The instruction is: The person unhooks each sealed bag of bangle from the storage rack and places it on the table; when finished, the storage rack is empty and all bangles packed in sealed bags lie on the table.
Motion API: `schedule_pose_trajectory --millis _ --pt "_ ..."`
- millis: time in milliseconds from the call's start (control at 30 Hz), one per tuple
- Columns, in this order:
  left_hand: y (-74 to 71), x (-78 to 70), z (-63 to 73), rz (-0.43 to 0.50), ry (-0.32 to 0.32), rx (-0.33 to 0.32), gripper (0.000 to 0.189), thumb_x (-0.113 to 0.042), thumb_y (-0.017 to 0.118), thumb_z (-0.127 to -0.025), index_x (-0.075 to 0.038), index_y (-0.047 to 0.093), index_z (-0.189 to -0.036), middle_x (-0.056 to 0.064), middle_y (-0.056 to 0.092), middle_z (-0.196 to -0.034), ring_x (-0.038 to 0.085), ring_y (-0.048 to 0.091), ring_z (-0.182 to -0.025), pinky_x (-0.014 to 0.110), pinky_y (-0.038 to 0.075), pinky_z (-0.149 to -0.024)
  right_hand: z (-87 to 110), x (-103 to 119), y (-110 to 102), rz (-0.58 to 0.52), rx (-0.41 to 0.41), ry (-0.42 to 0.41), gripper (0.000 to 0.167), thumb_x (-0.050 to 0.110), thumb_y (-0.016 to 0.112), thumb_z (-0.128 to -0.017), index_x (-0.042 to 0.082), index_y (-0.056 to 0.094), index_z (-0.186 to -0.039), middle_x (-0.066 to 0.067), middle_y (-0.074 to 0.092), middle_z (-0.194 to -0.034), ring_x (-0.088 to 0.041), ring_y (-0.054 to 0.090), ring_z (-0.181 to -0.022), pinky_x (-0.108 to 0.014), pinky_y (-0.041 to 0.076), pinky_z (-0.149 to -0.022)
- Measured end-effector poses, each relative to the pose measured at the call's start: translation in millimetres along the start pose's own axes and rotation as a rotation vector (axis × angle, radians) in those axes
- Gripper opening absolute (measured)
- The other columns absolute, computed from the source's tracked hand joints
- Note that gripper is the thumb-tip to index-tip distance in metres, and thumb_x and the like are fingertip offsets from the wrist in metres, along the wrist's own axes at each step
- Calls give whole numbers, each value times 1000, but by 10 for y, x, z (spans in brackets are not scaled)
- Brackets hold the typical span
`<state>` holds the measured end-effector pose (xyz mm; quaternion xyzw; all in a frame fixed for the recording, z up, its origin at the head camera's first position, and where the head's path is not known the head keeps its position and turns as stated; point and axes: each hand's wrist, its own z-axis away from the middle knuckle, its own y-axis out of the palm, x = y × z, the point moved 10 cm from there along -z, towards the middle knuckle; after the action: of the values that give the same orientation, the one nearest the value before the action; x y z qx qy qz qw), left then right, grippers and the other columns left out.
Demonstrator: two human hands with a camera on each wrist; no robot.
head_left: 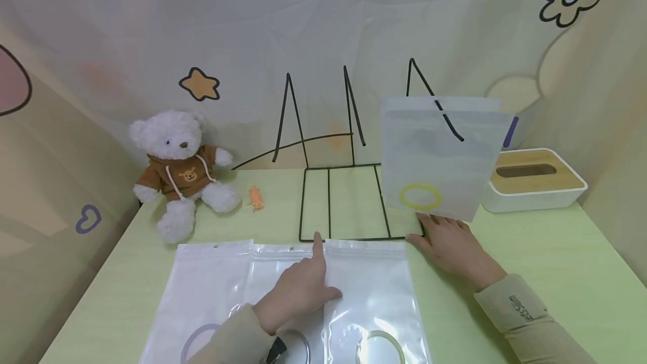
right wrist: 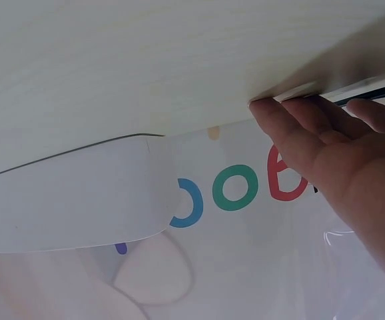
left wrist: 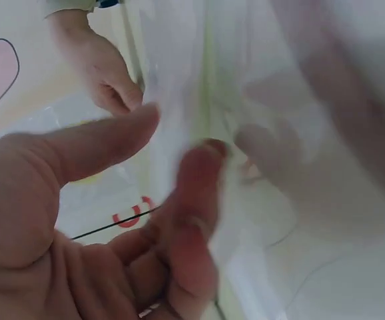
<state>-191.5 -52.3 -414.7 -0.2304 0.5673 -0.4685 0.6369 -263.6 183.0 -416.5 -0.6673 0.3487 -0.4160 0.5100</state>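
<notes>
**Tan sleeve (head_left: 229, 339) and left hand (head_left: 298, 291) right over a row of shiny bags**

So closest to us is that left sleeve, with the hand above the middle bag (head_left: 273, 254). Index finger's out straight, thumb's spread wide, the others are curled in loosely, and it's holding nothing. The left bag (head_left: 207, 291) and right bag (head_left: 371, 291) lie on either side, all three flat, whitish and glossy. Each one shows a ring near the bottom of the shot: purple (head_left: 202, 327), grey and yellow-green, left to right.

Just past them is the black wire rack (head_left: 329, 204), a skinny flat frame with three pointy uprights at the back. The hanging bag (head_left: 440, 150) is up on the right one, the wire poking out near its top edge. It's milky and see-through-ish, with a bright yellow ring (head_left: 420, 207) low down.

The right hand (head_left: 452, 246) is at the rack's front right corner, fingers fairly straight with tips down, thumb apart. Can't tell how firmly it touches the wire.

Tabletop (head_left: 571, 251) is pale yellow-green. Back left there's a white teddy bear (head_left: 177, 173) in a brown hoodie, with a little orange thing (head_left: 255, 199) beside it, too small to make out. Back right is a white tissue box (head_left: 536, 198) with a wood-look top. Behind everything hangs a pale backdrop (head_left: 323, 21), lightly creased, with cartoon stars, flowers and hearts.
</notes>
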Motion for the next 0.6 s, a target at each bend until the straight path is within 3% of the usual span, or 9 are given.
schedule_pose_trajectory --millis 100,200,267,333,433,600 --pt "-32 -74 59 -173 92 -8 88 -27 78 -74 5 34 -143 7 58 -73 22 53 -64 34 44 -55 -2 11 -22 -3 -10 -2 61 44 51 -99 -2 46 -139 -24 49 -138 -48 46 -124 -64 39 -90" --pt "10 -177 117 -313 227 -5 63 -32 82 -69 -5 53 -117 8 54 -93 25 51 -85 35 43 -68 -5 10 -35 -3 -13 2 60 44 51 -100 -1 47 -139 -24 51 -136 -48 47 -122 -64 39 -89" --pt "74 -218 147 -368 293 19 59 -37 85 -66 -12 52 -108 9 49 -104 25 45 -95 36 39 -75 -6 7 -30 -4 -9 4 60 44 50 -100 -2 47 -139 -24 51 -136 -48 47 -122 -64 39 -89" --pt "134 -251 169 -390 334 53 64 -42 86 -64 -15 50 -108 12 47 -118 27 42 -107 39 38 -84 -5 4 -22 -5 -5 5 61 44 50 -100 -2 47 -139 -25 51 -136 -48 47 -123 -64 39 -89" --pt "200 -258 183 -394 346 101 71 -45 86 -66 -15 49 -118 14 40 -139 30 36 -127 47 36 -97 -3 5 -11 -7 -2 3 61 45 49 -100 -2 46 -140 -25 50 -137 -48 46 -123 -64 39 -90" --pt "262 -268 180 -406 354 123 79 -46 83 -71 -10 46 -130 14 33 -151 30 28 -140 50 31 -108 7 9 1 -5 -2 2 61 44 50 -100 -2 45 -140 -25 51 -136 -48 47 -121 -63 39 -90"
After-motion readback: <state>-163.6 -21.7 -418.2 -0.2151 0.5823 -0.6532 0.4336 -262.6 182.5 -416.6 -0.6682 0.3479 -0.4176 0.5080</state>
